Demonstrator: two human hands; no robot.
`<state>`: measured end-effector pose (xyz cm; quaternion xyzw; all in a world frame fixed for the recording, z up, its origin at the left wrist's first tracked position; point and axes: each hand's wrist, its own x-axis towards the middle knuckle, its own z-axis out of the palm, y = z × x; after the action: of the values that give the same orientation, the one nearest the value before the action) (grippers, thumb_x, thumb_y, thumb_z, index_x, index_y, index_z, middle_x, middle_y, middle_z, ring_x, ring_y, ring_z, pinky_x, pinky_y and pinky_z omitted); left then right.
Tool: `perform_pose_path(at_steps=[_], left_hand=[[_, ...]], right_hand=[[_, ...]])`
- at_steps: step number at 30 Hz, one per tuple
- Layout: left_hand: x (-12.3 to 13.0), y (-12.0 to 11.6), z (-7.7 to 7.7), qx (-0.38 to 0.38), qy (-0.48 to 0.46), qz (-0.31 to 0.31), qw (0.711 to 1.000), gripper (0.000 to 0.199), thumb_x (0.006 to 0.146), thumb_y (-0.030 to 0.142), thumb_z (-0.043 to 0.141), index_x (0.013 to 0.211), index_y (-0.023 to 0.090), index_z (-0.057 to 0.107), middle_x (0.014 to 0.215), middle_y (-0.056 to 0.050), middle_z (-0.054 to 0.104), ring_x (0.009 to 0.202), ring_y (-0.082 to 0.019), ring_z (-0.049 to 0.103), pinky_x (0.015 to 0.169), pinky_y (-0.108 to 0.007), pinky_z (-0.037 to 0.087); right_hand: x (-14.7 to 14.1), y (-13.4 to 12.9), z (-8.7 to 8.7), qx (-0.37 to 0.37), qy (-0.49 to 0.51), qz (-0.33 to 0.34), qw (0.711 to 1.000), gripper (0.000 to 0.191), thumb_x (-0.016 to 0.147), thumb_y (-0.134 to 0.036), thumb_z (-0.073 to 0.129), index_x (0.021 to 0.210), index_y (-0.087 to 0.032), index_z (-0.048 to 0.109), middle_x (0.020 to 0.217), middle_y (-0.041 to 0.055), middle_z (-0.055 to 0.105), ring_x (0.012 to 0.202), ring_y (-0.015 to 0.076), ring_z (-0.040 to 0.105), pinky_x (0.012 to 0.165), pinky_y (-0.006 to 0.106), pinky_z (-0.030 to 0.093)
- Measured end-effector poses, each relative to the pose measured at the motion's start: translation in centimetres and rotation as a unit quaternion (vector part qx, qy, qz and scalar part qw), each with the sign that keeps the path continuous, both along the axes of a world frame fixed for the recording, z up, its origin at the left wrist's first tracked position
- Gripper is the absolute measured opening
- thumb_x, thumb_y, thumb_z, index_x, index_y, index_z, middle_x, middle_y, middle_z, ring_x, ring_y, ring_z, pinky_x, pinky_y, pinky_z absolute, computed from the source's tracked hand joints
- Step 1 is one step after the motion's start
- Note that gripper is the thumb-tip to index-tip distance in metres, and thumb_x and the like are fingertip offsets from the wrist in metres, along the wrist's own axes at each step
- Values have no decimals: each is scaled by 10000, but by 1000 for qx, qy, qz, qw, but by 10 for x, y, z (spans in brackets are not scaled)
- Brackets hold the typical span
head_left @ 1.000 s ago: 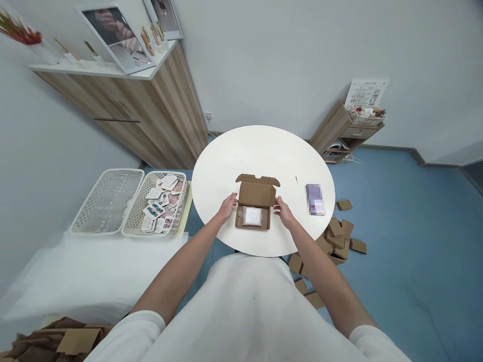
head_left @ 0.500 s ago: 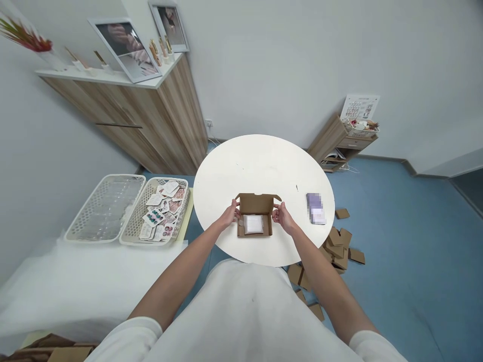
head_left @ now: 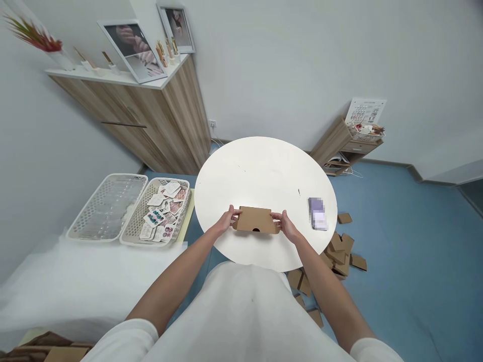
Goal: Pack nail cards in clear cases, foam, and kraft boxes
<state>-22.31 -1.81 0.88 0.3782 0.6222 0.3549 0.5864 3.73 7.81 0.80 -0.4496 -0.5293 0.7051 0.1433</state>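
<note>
A small brown cardboard box point(head_left: 255, 219) rests near the front of the round white table point(head_left: 264, 166), its lid folded over toward me and the front flap sticking out. The lid hides what lies inside. My left hand point(head_left: 228, 219) has its fingers on the box's left side. On the right side, the fingers of my right hand point(head_left: 285, 224) touch the lid's corner. Both hands hold the box between them.
A purple item point(head_left: 317, 213), partly blurred, lies at the table's right. Left of the table stand a basket of cards point(head_left: 128, 236) and a basket of clear packs point(head_left: 75, 221). Flattened brown boxes point(head_left: 341, 251) lie on the floor at right. A wooden cabinet point(head_left: 184, 110) stands behind.
The box lid has come down toward me and now covers the white packet that showed inside. Both hands have moved with it, and the view has shifted slightly.
</note>
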Motion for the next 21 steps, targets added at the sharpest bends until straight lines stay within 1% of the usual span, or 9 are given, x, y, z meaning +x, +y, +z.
perform_pose_path(at_steps=[2, 5, 9, 12, 15, 18, 21], left_hand=[[2, -2, 0, 7, 20, -1, 1000, 751, 779, 659, 93, 1200, 173, 481, 1199, -113, 487, 978, -239, 482, 792, -348, 396], [7, -5, 0, 29, 85, 0, 996, 670, 793, 634, 178, 1145, 181, 524, 1180, -105, 484, 1004, -238, 472, 827, -346, 388], [12, -8, 3, 87, 198, -30, 976, 549, 822, 563, 236, 1086, 212, 566, 1123, -82, 487, 1075, -235, 422, 918, -360, 334], [15, -11, 7, 118, 285, -75, 948, 483, 820, 539, 281, 1094, 255, 560, 1170, -66, 446, 1115, -252, 370, 943, -402, 302], [19, -16, 10, 127, 350, -117, 921, 446, 808, 539, 320, 1099, 290, 547, 1217, -57, 412, 1136, -279, 333, 923, -444, 302], [23, -20, 8, 122, 382, -140, 905, 431, 801, 543, 331, 1087, 305, 548, 1236, -56, 404, 1141, -296, 320, 902, -470, 303], [26, -23, 3, 117, 402, -148, 896, 448, 797, 556, 328, 1084, 294, 550, 1250, -70, 393, 1149, -306, 312, 898, -482, 295]], right_hand=[[0, -3, 1, 13, -14, 8, 1000, 659, 783, -658, 152, 1106, -245, 551, 1170, 61, 510, 849, 193, 532, 760, 342, 417], [-1, -10, 4, 54, -37, 17, 998, 623, 794, -638, 182, 1113, -247, 547, 1197, 53, 498, 876, 197, 520, 791, 359, 411], [-3, -17, 8, 125, -108, 27, 986, 554, 790, -619, 270, 1117, -261, 538, 1212, 54, 459, 1022, 218, 458, 872, 388, 377], [-5, -21, 11, 196, -149, 55, 968, 512, 792, -594, 316, 1102, -261, 550, 1216, 59, 428, 1131, 223, 380, 942, 390, 326], [-7, -26, 14, 257, -203, 96, 940, 475, 799, -566, 339, 1100, -271, 556, 1255, 59, 386, 1187, 242, 312, 967, 405, 291], [-9, -31, 14, 282, -248, 130, 918, 455, 810, -547, 333, 1107, -281, 553, 1285, 63, 352, 1206, 264, 279, 953, 427, 292], [-10, -35, 11, 282, -274, 145, 908, 456, 816, -546, 323, 1119, -286, 544, 1296, 68, 339, 1214, 274, 267, 937, 438, 300]])
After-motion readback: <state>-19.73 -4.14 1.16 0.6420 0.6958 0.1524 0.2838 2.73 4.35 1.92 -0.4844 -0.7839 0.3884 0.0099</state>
